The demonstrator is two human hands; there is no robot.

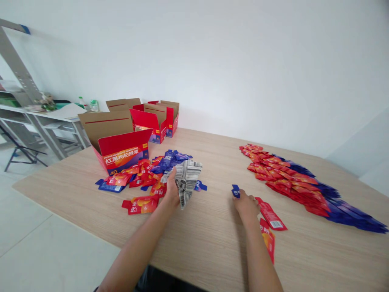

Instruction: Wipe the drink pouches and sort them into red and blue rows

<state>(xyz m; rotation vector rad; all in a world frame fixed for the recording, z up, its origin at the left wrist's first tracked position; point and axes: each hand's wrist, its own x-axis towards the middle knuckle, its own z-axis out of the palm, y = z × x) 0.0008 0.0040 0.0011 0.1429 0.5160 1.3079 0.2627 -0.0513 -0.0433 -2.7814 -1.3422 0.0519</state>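
My left hand [172,190] is closed around a crumpled grey striped cloth [187,177], above the near edge of a loose pile of sachets [146,174]. These are red and blue, some overlapping. A blue sachet [199,186] pokes out beside the cloth. Further right, my right hand [247,205] grips a blue sachet [236,191]; only its top end shows past the fingers. Two red sachets lie near that hand: a red sachet [272,215] with a barcode, and a red-orange sachet [267,239] partly behind my forearm.
Long overlapping rows of red sachets [288,178] and blue sachets [349,211] stretch along the right of the wooden table [209,227]. An open red carton [124,152] stands at the left, with more open cartons [156,121] behind it near the wall. Desks [60,117] are at far left.
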